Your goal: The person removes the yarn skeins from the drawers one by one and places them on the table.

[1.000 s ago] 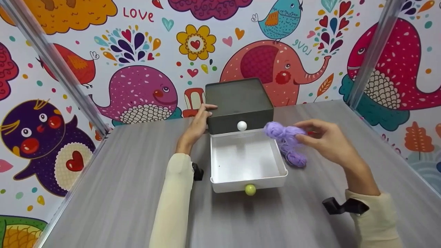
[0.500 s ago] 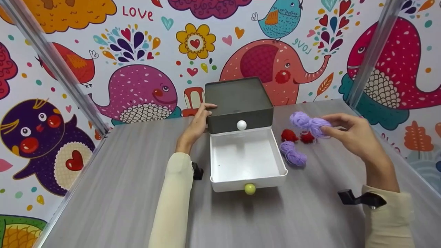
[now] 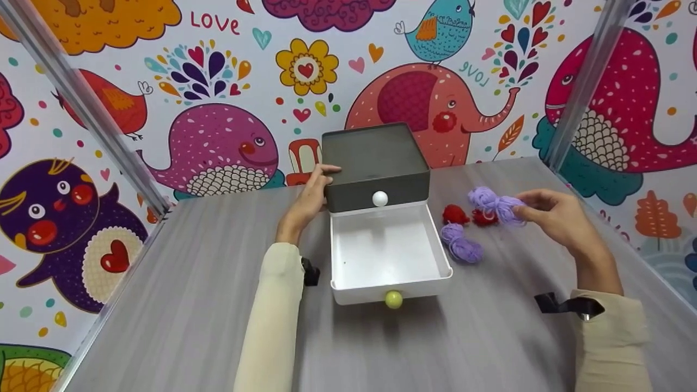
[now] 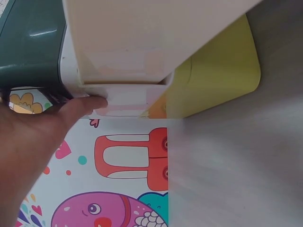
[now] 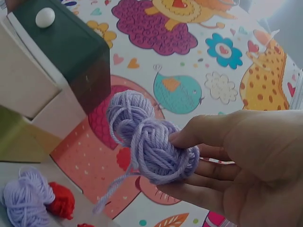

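My right hand (image 3: 555,215) pinches a lilac yarn skein (image 3: 498,207), tied in at its middle, between thumb and fingers; a loose end hangs down in the right wrist view. Below it, a second lilac skein (image 3: 462,245) and red yarn in two bunches (image 3: 454,214) lie on the table beside the drawer. My left hand (image 3: 307,201) grips the left side of a small drawer box (image 3: 375,155) with a dark top, fingertips over its upper edge. In the left wrist view the thumb (image 4: 83,108) presses the white tier. The white drawer (image 3: 370,295) is pulled out, with no yarn inside.
The drawer has a yellow-green knob (image 3: 393,299), and the dark upper drawer a white knob (image 3: 380,198). A yellow-green lower tier (image 4: 222,71) shows in the left wrist view. Patterned walls with metal posts (image 3: 585,81) bound the grey table (image 3: 218,272).
My right hand has moved right with the lilac skein, away from the drawer, then dipped slightly. The red yarn has come into fuller view. My left hand stays on the box.
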